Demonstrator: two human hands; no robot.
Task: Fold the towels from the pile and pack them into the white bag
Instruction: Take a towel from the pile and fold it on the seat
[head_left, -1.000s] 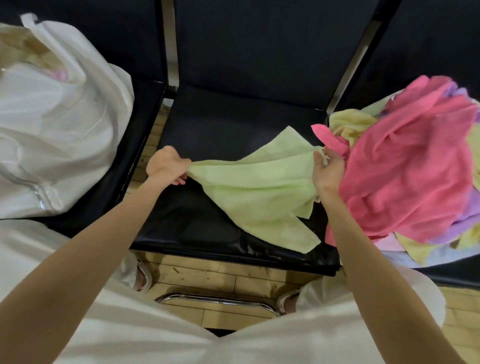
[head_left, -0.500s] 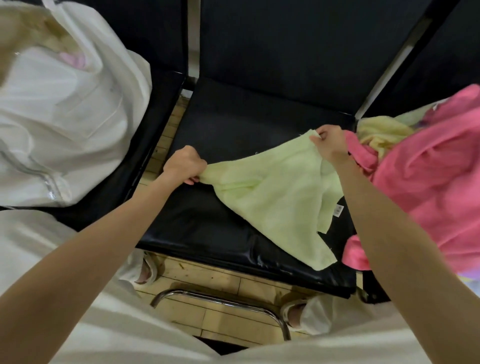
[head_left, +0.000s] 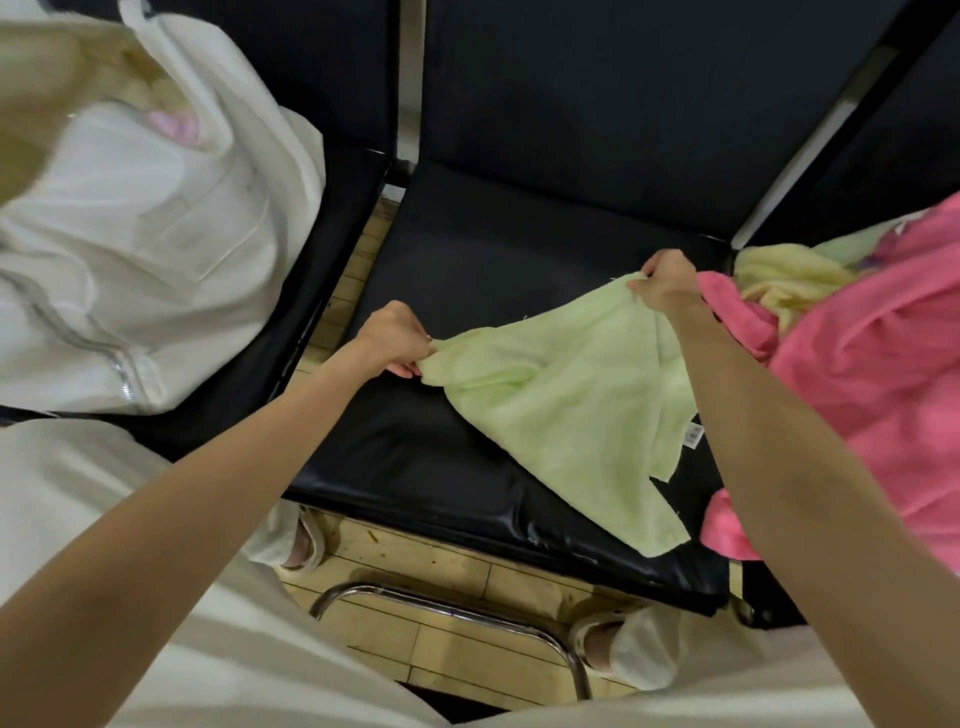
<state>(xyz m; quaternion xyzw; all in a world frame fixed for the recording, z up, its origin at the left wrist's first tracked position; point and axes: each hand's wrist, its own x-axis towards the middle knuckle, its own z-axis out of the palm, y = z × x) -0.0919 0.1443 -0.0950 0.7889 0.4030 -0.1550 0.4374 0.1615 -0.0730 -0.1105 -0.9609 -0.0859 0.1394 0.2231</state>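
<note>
- The light green towel (head_left: 561, 410) hangs over the middle black seat (head_left: 467, 270), spread between two hands.
- The left hand (head_left: 392, 338) pinches its nine o'clock corner with curled fingers.
- The right hand (head_left: 665, 283) pinches its one o'clock corner the same way.
- The towel pile (head_left: 857, 353) sits at three o'clock; the white bag (head_left: 145, 249) at ten o'clock.
- I think this is the spreading step. Next, lay the towel flat and fold it.

head-worn view, looking down, close
</note>
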